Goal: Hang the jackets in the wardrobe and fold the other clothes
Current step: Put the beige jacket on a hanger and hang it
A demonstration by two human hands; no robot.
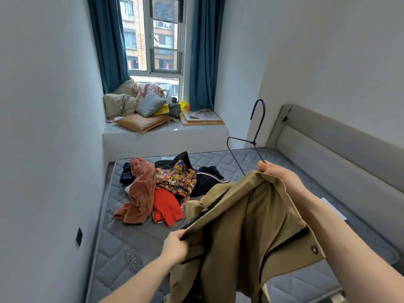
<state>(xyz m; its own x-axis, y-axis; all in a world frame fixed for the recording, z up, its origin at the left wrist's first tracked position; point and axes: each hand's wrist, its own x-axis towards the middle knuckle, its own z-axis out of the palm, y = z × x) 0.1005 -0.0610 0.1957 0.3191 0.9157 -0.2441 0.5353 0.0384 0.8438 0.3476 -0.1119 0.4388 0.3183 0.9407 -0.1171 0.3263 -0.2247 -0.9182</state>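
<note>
Jacket: the khaki jacket (244,217) hangs in the air between my two hands, above the near part of the mattress (131,237). It is a tan cloth with a darker lining showing inside the opened front, and a metal snap near its right edge.
My left hand: my left hand (175,246) has its fingers curled tight on the jacket's lower left edge, bunching the cloth.
My right hand: my right hand (277,176) pinches the jacket's upper edge and the lower end of the hanger (251,141) together, fingers clamped on both.
Hanger: thin dark wire, tilted, its hook pointing up toward the wall, one shoulder sticking out to the left above the bed.
Pile: the clothes pile (161,189) lies on the mattress beyond the jacket, well apart from my hands. In it are a rust velvet piece, a red one, a bright patterned one and dark navy ones with white stripes.
Bed: grey quilted mattress, with a padded grey headboard (332,145) along the right.
Window ledge: cushions (140,110) and bedding heaped on the ledge under the window, blue curtains (205,51) on either side.
In the way: the jacket hides the near right part of the pile and the mattress.
</note>
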